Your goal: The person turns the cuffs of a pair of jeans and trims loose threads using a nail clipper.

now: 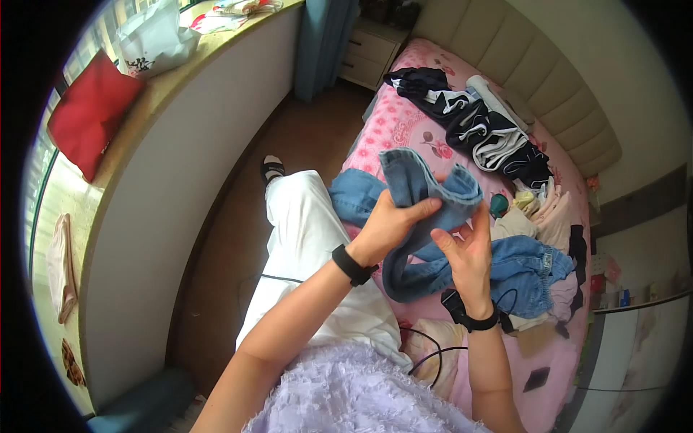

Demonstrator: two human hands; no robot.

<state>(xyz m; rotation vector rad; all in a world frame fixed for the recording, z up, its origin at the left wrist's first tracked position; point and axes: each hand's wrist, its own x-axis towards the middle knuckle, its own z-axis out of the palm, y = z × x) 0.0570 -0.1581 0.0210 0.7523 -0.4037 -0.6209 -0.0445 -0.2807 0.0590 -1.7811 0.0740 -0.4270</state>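
Well, from where I stand, the jeans (401,180) are up off the bed (386,133), in front of the person's body, bent over on themselves with the lower part drooping in a curve. The right hand (390,225) is clamped on them, thumb laid across the top, presumably so the doubled layers can't slip apart. The left hand (469,256) has its thumb and fingers spread, the fingers up against the rolled edge, which I'd say steadies that side without pinching it. Holding them this high looks handy for keeping the loose cloth off the heap. Some blue denim (355,196) lies by the bed's near edge; I can't tell whether it belongs to the same piece. More denim (530,270) rests beyond the left hand, crumpled beside pale clothes (552,216). Farther up, dark clothes (469,119) with white trim are laid in a long row near the padded headboard (534,58), apart from the mixed heap, perhaps to keep the two lots separate. The bedding is pink with roses, and a black cable (438,351) loops over it close to the person. Past a strip of brown floor (231,216) runs the window sill (202,54), holding a red cushion (94,115), a whitish bag (157,40) and a flat pink cloth (61,267). A blue curtain (325,50) hangs beside the nightstand (368,58).
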